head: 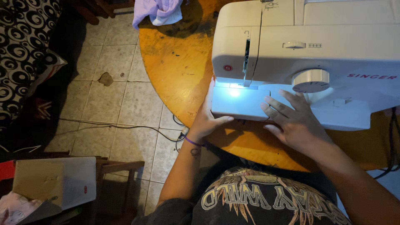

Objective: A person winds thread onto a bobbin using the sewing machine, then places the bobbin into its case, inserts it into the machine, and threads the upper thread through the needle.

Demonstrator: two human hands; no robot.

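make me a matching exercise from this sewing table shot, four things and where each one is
Things:
1. left hand
2. right hand
3. lilac cloth
4. cardboard box

Places:
a. far edge of the round table
b. on the lit bed of the sewing machine
c. on a stand, lower left
d. gripping the machine's left end

Pairs: 1-d, 2-b, 3-a, 4-c
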